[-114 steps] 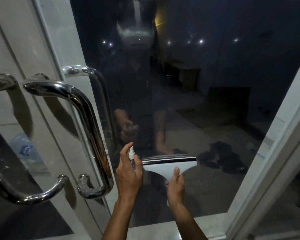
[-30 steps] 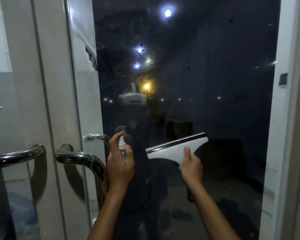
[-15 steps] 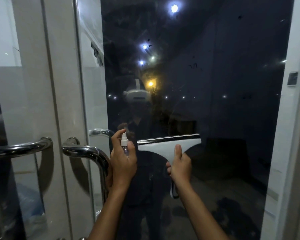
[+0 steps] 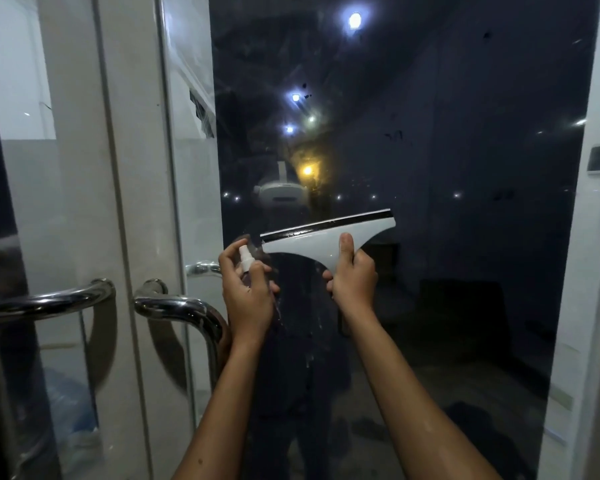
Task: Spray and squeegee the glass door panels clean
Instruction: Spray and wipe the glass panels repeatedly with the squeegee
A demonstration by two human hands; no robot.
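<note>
The left hand [image 4: 248, 296] grips a small clear spray bottle with a white nozzle [image 4: 246, 263]; the right hand [image 4: 354, 277] clasps the handle of a white plastic squeegee with a black rubber blade [image 4: 326, 237]. The blade tilts up to the right against the dark glass door panel [image 4: 465, 237], with chrome pull handles [image 4: 174, 303] to the left.

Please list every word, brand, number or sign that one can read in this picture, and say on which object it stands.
No text can be read.
Wall plate right of the glass door panel: faint marks, too small and blurred.
Squeegee in the right hand: no print visible.
Spray bottle in the left hand: no label visible.
</note>
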